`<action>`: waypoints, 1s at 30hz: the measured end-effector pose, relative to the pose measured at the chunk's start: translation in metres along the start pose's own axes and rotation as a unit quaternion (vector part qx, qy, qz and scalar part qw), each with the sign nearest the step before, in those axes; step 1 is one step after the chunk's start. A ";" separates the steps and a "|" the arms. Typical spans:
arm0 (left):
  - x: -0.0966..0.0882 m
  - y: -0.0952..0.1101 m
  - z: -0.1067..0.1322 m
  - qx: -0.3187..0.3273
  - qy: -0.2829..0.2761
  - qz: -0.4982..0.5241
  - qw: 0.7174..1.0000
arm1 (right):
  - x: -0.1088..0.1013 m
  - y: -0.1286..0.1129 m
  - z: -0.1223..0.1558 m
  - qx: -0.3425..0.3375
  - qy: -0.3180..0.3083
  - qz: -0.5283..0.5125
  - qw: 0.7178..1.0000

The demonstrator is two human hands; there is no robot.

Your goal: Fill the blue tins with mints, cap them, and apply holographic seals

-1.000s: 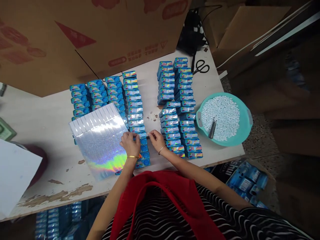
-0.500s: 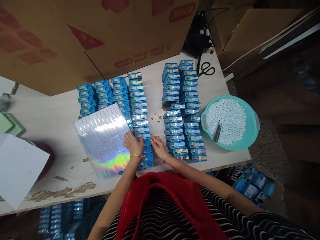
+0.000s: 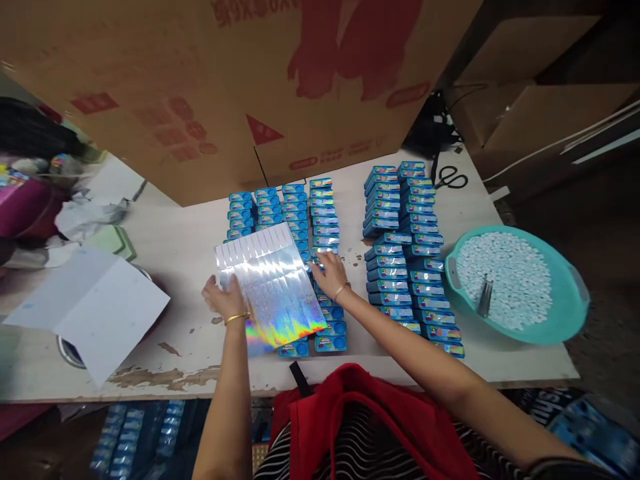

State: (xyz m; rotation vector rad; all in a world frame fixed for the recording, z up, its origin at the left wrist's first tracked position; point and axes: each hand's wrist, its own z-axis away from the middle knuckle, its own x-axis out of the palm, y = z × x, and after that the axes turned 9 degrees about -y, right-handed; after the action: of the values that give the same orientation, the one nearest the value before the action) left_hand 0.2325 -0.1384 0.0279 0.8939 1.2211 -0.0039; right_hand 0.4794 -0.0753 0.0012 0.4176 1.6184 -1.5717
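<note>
A silvery holographic sticker sheet (image 3: 270, 280) lies over part of the rows of small blue boxes (image 3: 331, 343). At its left edge is my left hand (image 3: 226, 298), fingers and thumb spread, the thumb over the sheet; whether it presses on it I cannot tell. My right hand (image 3: 331, 275) is above the boxes just right of the sheet, fingers apart, with no object visible in it. Below this hand and wrist some boxes are hidden. Farther right, two more columns of blue boxes (image 3: 390, 273) carry shiny stickers on their upward sides.
A turquoise basin (image 3: 575, 300) of small white pieces, with a metal scoop (image 3: 485, 297) in it, stands at the right. Black scissors (image 3: 453, 177) lie behind it. A large carton (image 3: 215, 87) blocks the back. White paper (image 3: 120, 313) covers a bowl at the left.
My left hand has left the blue boxes for the sheet's left edge. My right hand has moved up along the box column and spread its fingers. The view has shifted left.
</note>
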 end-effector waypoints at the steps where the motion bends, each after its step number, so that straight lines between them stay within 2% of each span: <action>1: -0.008 -0.011 -0.014 -0.051 -0.019 -0.013 0.998 | 0.006 -0.015 -0.013 0.020 -0.025 0.012 0.999; 2: -0.014 -0.020 -0.024 -0.086 -0.044 -0.019 0.995 | 0.013 -0.028 -0.024 0.041 -0.046 0.019 0.998; 4: -0.021 -0.034 -0.034 -0.110 -0.088 -0.004 0.990 | 0.027 -0.049 -0.040 0.083 -0.071 0.013 0.994; 6: -0.023 -0.043 -0.033 -0.106 -0.087 0.027 0.990 | 0.040 -0.061 -0.047 0.118 -0.062 -0.024 0.991; 9: -0.026 -0.048 -0.023 -0.104 -0.070 0.084 0.989 | 0.048 -0.069 -0.047 0.132 -0.045 -0.154 0.978; 11: -0.033 -0.049 -0.018 -0.101 -0.074 0.127 0.984 | 0.043 -0.072 -0.041 0.119 -0.050 -0.265 0.956; 13: -0.048 -0.049 -0.016 -0.103 -0.085 0.215 0.967 | 0.032 -0.076 -0.031 0.088 -0.056 -0.371 0.923; 16: -0.080 -0.047 -0.016 -0.102 -0.089 0.394 0.909 | 0.010 -0.081 -0.007 0.023 -0.087 -0.500 0.861; 18: -0.102 -0.042 -0.014 -0.098 -0.095 0.462 0.876 | -0.002 -0.082 0.011 0.013 -0.121 -0.539 0.833; 19: -0.112 -0.039 -0.013 -0.100 -0.106 0.479 0.866 | -0.007 -0.082 0.018 0.020 -0.137 -0.534 0.834; 20: -0.121 -0.035 -0.010 -0.104 -0.123 0.491 0.856 | -0.011 -0.083 0.025 0.031 -0.145 -0.509 0.848; 21: -0.129 -0.030 -0.007 -0.111 -0.142 0.498 0.849 | -0.015 -0.084 0.029 0.039 -0.139 -0.463 0.875; 23: -0.140 -0.018 -0.001 -0.112 -0.184 0.502 0.838 | -0.021 -0.095 0.032 0.021 -0.086 -0.317 0.944; 24: -0.143 -0.011 0.002 -0.104 -0.202 0.500 0.836 | -0.025 -0.104 0.031 -0.012 -0.051 -0.231 0.972; 25: -0.147 -0.004 0.004 -0.092 -0.218 0.497 0.835 | -0.029 -0.118 0.028 -0.060 -0.021 -0.148 0.987; 27: -0.153 0.011 0.006 -0.055 -0.250 0.490 0.834 | -0.036 -0.152 0.017 -0.184 -0.010 -0.020 0.983; 30: -0.165 0.031 0.001 0.014 -0.322 0.465 0.824 | -0.041 -0.206 -0.006 -0.334 -0.072 0.049 0.939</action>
State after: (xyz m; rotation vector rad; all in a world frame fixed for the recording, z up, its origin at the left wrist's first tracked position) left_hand 0.1841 -0.1920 0.1798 1.3029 0.0727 0.4308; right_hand 0.3528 -0.0915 0.1682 0.0132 1.8582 -0.8711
